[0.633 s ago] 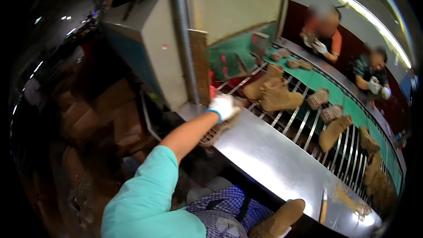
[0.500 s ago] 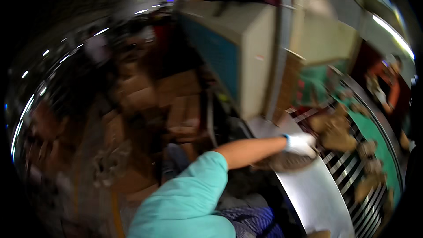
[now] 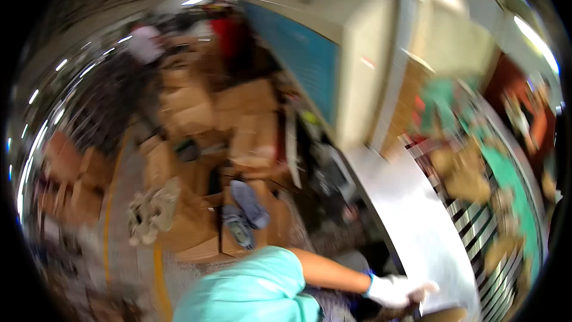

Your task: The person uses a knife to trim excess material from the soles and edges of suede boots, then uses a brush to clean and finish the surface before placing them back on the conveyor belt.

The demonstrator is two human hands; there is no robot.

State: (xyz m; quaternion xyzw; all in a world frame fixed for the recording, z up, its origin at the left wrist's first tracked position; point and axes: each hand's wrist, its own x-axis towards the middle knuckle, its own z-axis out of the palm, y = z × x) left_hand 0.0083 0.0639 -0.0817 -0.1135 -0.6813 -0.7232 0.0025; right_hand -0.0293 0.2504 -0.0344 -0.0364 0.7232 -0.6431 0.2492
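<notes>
My left arm, in a teal sleeve, reaches to the right across the lower edge. Its white-gloved hand (image 3: 393, 290) is over the near end of a shiny metal ledge (image 3: 426, 232). The fingers look bent around something dark, but blur and the lower edge hide what it is. Just beside them, a brown rounded piece (image 3: 444, 315), perhaps part of a shoe, is cut off by the lower edge. My right hand is out of sight.
Right of the ledge, a roller rack (image 3: 476, 232) carries tan shoes (image 3: 462, 173) next to a green strip. Blue-grey shoes (image 3: 247, 206) lie on cardboard boxes (image 3: 193, 226); pale shoes (image 3: 155, 211) are to their left. A cream-and-blue cabinet (image 3: 363, 65) stands ahead. Other people (image 3: 146, 45) are farther off.
My left hand has come down along the ledge toward the lower edge. Half a second ago it gripped a dark shoe with a treaded sole over the ledge; that shoe is no longer clearly visible.
</notes>
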